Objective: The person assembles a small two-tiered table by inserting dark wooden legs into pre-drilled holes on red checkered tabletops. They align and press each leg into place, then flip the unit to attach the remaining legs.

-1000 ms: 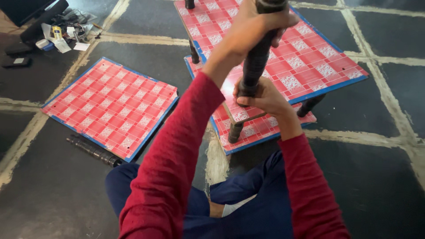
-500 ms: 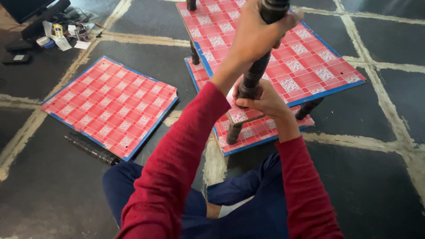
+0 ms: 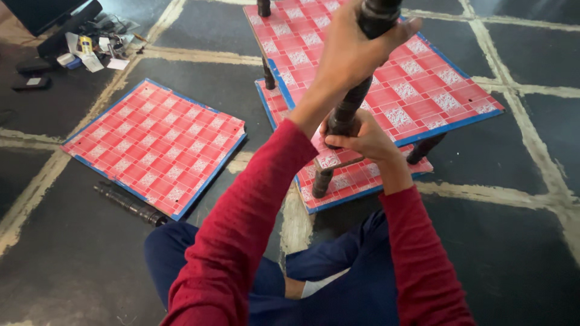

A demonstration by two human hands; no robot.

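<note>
My left hand (image 3: 356, 45) is wrapped tight around the top of a dark turned wooden leg (image 3: 353, 102), fingers curled over its upper end near the top of the view. My right hand (image 3: 362, 139) closes around the same leg lower down, just above where it meets the edge of the upper shelf board (image 3: 423, 90), thumb and fingers pressed around the shaft. The leg stands slightly tilted and runs on down to the lower shelf board (image 3: 356, 181), where its foot shows at that board's near corner.

Both boards are red with a white chequered pattern and blue edges, stacked one above the other and held apart by more dark legs: one (image 3: 426, 148) shows at the right between them, another (image 3: 267, 72) at the left, and a third (image 3: 264, 7) stands on the upper board's far corner.

My red sleeves and blue trousers fill the bottom of the view; I am sitting on the dark floor (image 3: 513, 241) with pale lines across it. To my left lies a third loose board (image 3: 157, 145) of the same pattern, flat on the floor, with a spare dark leg (image 3: 130, 205) lying just beside its near edge. Far left, a clutter of small things (image 3: 90, 45) sits near the corner.
</note>
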